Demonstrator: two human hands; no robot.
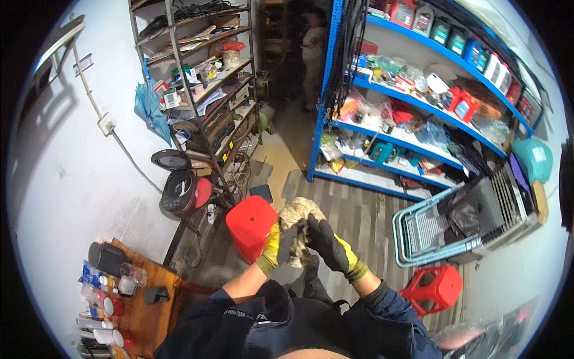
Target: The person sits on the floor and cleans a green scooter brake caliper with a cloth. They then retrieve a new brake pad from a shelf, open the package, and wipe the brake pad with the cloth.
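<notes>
In front of my body I hold a beige, mottled, soft-looking bundle (302,209), perhaps fabric; its exact kind does not show. Both my hands wear yellow and black work gloves. My left hand (278,244) is closed on the bundle's left side. From the right, my right hand (329,244) grips it with dark fingers bent against its edge. Part of the bundle hangs down between the two hands, and the gloves hide some of it. Just left of it stands a red plastic stool (251,224), close to my left glove.
A second red stool (434,289) stands at my right, below a light-blue metal frame (412,261). Blue shelving (397,133) and a dark metal rack (200,128) hold many goods. A wooden table (156,302) is at my left. A person (313,57) stands in the dark doorway.
</notes>
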